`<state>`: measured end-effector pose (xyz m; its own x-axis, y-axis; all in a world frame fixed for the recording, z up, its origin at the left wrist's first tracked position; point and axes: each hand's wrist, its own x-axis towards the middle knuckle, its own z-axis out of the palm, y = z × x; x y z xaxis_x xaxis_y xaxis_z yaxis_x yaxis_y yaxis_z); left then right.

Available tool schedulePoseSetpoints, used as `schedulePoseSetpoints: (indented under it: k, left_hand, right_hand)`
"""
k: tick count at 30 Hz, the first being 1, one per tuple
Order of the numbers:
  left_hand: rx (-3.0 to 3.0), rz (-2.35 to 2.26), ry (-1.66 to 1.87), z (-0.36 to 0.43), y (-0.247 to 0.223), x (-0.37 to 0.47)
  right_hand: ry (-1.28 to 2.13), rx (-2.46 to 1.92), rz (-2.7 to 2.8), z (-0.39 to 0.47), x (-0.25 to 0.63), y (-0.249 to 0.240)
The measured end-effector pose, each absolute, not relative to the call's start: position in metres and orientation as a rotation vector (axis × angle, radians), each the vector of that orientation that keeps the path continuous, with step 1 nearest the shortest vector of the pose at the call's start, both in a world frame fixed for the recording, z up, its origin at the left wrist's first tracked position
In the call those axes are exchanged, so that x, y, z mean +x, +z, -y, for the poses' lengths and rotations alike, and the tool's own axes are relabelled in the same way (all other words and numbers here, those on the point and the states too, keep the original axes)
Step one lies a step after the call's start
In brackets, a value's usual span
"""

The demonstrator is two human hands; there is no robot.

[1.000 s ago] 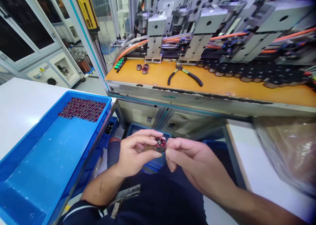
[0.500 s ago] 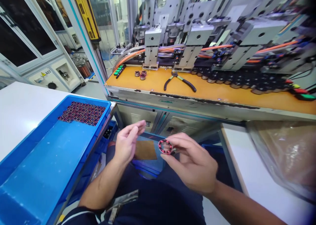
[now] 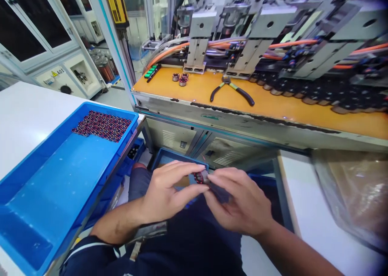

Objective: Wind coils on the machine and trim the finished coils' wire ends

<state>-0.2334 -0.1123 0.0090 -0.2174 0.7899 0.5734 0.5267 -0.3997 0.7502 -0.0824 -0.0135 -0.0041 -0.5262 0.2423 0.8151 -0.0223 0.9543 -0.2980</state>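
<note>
Over my lap, my left hand (image 3: 166, 191) and my right hand (image 3: 239, 199) meet around a small round red-and-black wound ring part (image 3: 199, 178). The fingertips of both hands pinch it, and most of it is hidden by them. A dark flat piece (image 3: 220, 193) lies under my right fingers. To the left, a blue tray (image 3: 54, 195) holds a patch of several similar small red parts (image 3: 101, 125) at its far end.
An orange-topped bench (image 3: 273, 102) ahead carries pliers (image 3: 232, 90), three small ring parts (image 3: 180, 79), a green-buttoned bar (image 3: 152, 72) and a row of dark parts under grey machine heads (image 3: 263, 21). A blue bin (image 3: 169, 156) sits on the floor below. A clear plastic bag (image 3: 354, 191) lies right.
My left hand, which had let go and opened away, has come back to the ring part; both hands now pinch it lower, close to my lap.
</note>
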Motion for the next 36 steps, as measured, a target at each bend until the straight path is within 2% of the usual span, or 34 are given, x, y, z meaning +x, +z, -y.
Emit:
schedulePoseSetpoints:
  k: [6,14,20,21,23,27,31,33,36]
  left_hand:
    - [1.830,-1.556,1.629,0.114,0.007,-0.236]
    - [1.204,-1.194,1.685,0.110,0.002,-0.231]
    - [1.401,-1.323,1.752,0.108,0.005,-0.236]
    - [1.502,-1.380,1.742,0.108,0.007,-0.239]
    - [1.733,-1.475,1.680,0.110,0.013,-0.246]
    - [2.039,-1.500,1.488,0.112,0.025,-0.254]
    - [2.051,-1.466,1.465,0.113,0.029,-0.254]
    - [1.996,-1.453,1.490,0.115,0.027,-0.255]
    - [1.920,-1.408,1.536,0.119,0.021,-0.258]
  right_hand:
    - [0.765,-0.176,1.968,0.018,-0.082,0.007]
    - [0.994,-0.292,1.859,0.023,-0.087,0.011]
    - [1.256,-0.452,1.762,0.016,-0.074,-0.007]
    - [1.242,-0.507,1.769,0.011,-0.069,-0.006]
    - [0.988,-0.559,1.861,-0.002,-0.058,0.001]
    - [0.268,-0.153,2.272,-0.020,-0.053,0.031]
    - [0.121,0.135,2.399,-0.018,-0.071,0.044]
    - [0.312,0.086,2.451,-0.012,-0.079,0.045]
    - [1.087,-0.212,2.564,-0.006,-0.083,0.046]
